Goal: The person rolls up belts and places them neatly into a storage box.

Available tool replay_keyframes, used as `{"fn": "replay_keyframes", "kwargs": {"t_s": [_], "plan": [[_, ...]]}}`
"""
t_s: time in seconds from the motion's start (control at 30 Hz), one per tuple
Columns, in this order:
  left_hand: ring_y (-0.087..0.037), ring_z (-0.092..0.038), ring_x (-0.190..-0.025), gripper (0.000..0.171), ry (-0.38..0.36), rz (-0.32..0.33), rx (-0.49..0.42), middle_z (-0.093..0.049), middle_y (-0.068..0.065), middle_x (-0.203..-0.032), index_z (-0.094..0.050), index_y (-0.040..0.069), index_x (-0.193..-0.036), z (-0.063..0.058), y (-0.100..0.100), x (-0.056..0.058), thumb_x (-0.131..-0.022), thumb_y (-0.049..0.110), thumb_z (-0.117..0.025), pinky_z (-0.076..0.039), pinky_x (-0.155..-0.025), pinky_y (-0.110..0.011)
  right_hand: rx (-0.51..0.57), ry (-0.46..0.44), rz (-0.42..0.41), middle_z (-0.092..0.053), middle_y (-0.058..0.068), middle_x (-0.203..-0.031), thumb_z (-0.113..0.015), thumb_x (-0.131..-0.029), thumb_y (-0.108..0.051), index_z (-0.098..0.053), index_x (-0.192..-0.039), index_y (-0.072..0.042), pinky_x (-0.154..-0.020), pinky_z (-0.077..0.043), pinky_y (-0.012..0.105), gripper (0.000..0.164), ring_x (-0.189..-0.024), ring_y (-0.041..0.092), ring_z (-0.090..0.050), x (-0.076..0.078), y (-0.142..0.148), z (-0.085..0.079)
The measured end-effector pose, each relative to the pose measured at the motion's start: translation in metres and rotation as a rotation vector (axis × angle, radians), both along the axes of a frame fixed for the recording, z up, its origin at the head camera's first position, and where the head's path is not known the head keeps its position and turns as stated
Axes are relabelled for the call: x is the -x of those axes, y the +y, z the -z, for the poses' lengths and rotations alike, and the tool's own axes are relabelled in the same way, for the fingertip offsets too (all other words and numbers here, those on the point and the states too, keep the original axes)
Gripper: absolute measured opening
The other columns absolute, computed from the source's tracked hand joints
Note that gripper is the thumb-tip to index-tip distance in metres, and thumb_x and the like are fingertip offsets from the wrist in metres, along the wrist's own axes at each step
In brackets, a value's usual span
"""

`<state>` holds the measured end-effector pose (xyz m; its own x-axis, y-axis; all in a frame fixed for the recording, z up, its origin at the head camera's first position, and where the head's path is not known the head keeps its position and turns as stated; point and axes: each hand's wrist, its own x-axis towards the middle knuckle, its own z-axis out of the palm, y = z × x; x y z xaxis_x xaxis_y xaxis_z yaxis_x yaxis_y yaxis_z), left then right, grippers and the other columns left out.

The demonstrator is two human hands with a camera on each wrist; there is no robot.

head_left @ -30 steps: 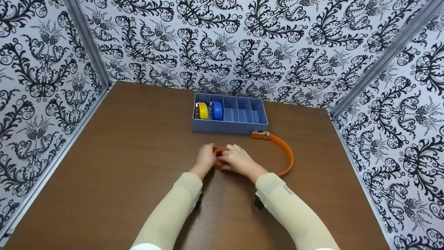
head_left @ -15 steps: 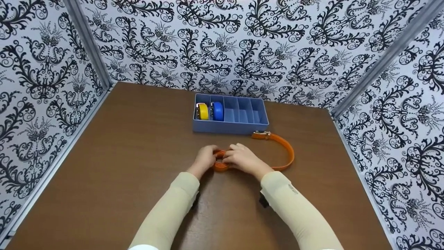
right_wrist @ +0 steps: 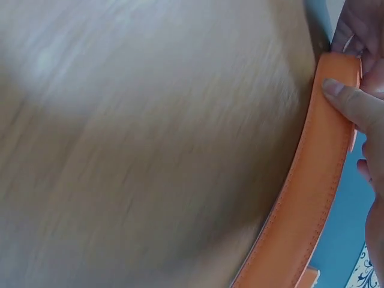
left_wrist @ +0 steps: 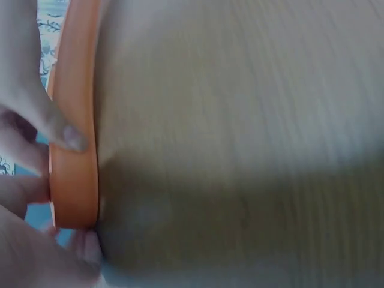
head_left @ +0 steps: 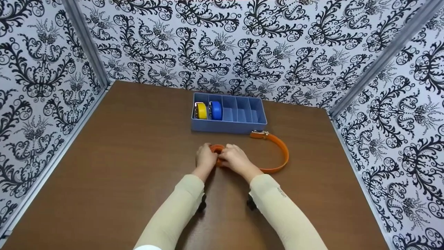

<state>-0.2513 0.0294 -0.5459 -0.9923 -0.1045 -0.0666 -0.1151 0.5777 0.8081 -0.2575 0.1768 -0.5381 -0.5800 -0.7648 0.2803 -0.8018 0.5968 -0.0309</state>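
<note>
An orange belt [head_left: 285,149] stands on edge on the brown table, its near part wound into a coil [head_left: 218,147]. From the coil the loose length curves right and back to a silver buckle [head_left: 261,133] by the tray's front. My left hand [head_left: 205,158] holds the coil's left side, fingers curled round it. On the other side my right hand [head_left: 237,159] pinches the coil; in the right wrist view its thumb [right_wrist: 348,103] presses the belt's outer face. The left wrist view catches the stitched strap [left_wrist: 75,192] between both hands. Fingers hide part of the coil.
Behind the hands stands a blue-grey divided tray [head_left: 225,127]. A rolled yellow belt [head_left: 202,111] and a rolled blue belt [head_left: 216,110] sit in its two leftmost compartments. Patterned walls [head_left: 222,45] enclose the table [head_left: 138,146] at the back and sides.
Half a second ago the hands were further apart and more of the coil showed. The right hand has since come left, and the loose length's bend has shifted slightly left. The buckle has stayed by the tray.
</note>
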Motion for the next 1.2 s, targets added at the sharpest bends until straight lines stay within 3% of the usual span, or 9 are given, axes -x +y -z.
{"fn": "replay_keyframes", "kwargs": {"t_s": [0.1, 0.3, 0.5, 0.6, 0.73, 0.8, 0.93, 1.03, 1.2], "plan": [[-0.038, -0.053, -0.115, 0.037, -0.029, -0.039, 0.013, -0.059, -0.021, -0.12, -0.06, 0.0, -0.125, -0.002, 0.001, -0.003, -0.089, 0.01, -0.066, -0.042, -0.098, -0.045, -0.006, -0.01, 0.03, -0.069, 0.001, -0.079, -0.081, -0.076, -0.018, -0.077, -0.089, -0.013, -0.07, -0.043, 0.038, 0.014, -0.076, 0.024, -0.054, -0.001, -0.002, 0.0], [-0.035, -0.058, -0.107, 0.026, 0.015, 0.025, 0.048, -0.064, -0.017, -0.111, -0.067, 0.001, -0.114, -0.004, -0.002, 0.0, -0.088, 0.004, -0.067, -0.046, -0.094, -0.042, -0.006, -0.037, 0.015, -0.07, -0.001, -0.084, -0.082, -0.076, -0.023, -0.078, -0.091, -0.015, -0.073, -0.042, 0.039, 0.018, -0.079, 0.023, -0.052, -0.001, -0.001, -0.002], [-0.032, -0.062, -0.102, 0.023, 0.035, 0.202, 0.106, -0.068, -0.015, -0.108, -0.071, 0.002, -0.109, -0.005, -0.004, 0.003, -0.089, -0.002, -0.062, -0.049, -0.089, -0.041, -0.066, -0.05, -0.015, -0.068, -0.005, -0.082, -0.082, -0.076, -0.036, -0.074, -0.081, -0.018, -0.077, -0.041, 0.039, 0.02, -0.082, 0.022, -0.049, -0.003, 0.006, -0.001], [-0.031, -0.062, -0.104, 0.02, 0.047, 0.281, 0.139, -0.068, -0.013, -0.108, -0.071, 0.002, -0.107, -0.004, -0.006, 0.005, -0.091, -0.002, -0.06, -0.048, -0.091, -0.041, -0.11, -0.063, -0.042, -0.069, -0.005, -0.088, -0.082, -0.077, -0.037, -0.075, -0.09, -0.018, -0.076, -0.039, 0.038, 0.023, -0.085, 0.022, -0.048, -0.005, 0.012, -0.003], [-0.031, -0.06, -0.109, 0.021, 0.093, 0.362, 0.135, -0.068, -0.013, -0.111, -0.071, 0.002, -0.11, -0.003, -0.011, 0.007, -0.092, -0.001, -0.06, -0.045, -0.097, -0.042, -0.173, -0.087, -0.097, -0.071, -0.006, -0.104, -0.083, -0.077, -0.031, -0.076, -0.107, -0.02, -0.076, -0.037, 0.036, 0.032, -0.09, 0.022, -0.049, -0.004, 0.019, -0.012], [-0.033, -0.06, -0.11, 0.023, 0.128, 0.399, 0.117, -0.068, -0.015, -0.111, -0.071, 0.0, -0.111, -0.002, -0.013, 0.007, -0.091, -0.002, -0.06, -0.045, -0.097, -0.042, -0.19, -0.071, -0.129, -0.071, -0.007, -0.106, -0.083, -0.077, -0.028, -0.077, -0.108, -0.02, -0.075, -0.037, 0.035, 0.032, -0.089, 0.021, -0.049, -0.001, 0.021, -0.013], [-0.035, -0.06, -0.109, 0.022, 0.171, 0.463, 0.092, -0.068, -0.017, -0.111, -0.071, -0.002, -0.111, 0.0, -0.016, 0.005, -0.091, -0.002, -0.061, -0.045, -0.097, -0.044, -0.171, -0.017, -0.171, -0.071, -0.008, -0.094, -0.082, -0.079, -0.024, -0.079, -0.099, -0.018, -0.07, -0.037, 0.035, 0.022, -0.082, 0.022, -0.048, 0.002, 0.019, -0.012], [-0.034, -0.06, -0.11, 0.022, 0.164, 0.456, 0.054, -0.068, -0.017, -0.112, -0.071, -0.002, -0.11, 0.0, -0.021, 0.006, -0.09, -0.002, -0.063, -0.045, -0.097, -0.043, -0.16, -0.011, -0.167, -0.07, -0.007, -0.087, -0.083, -0.077, -0.023, -0.079, -0.092, -0.018, -0.068, -0.036, 0.035, 0.016, -0.079, 0.022, -0.047, 0.003, 0.015, -0.011], [-0.032, -0.062, -0.104, 0.02, 0.112, 0.319, -0.073, -0.07, -0.017, -0.106, -0.072, -0.005, -0.106, 0.003, -0.027, 0.009, -0.086, -0.001, -0.07, -0.048, -0.093, -0.041, -0.165, -0.016, -0.131, -0.069, -0.006, -0.083, -0.084, -0.074, -0.016, -0.078, -0.088, -0.019, -0.068, -0.036, 0.037, 0.015, -0.079, 0.022, -0.047, 0.003, 0.005, -0.011]]}}
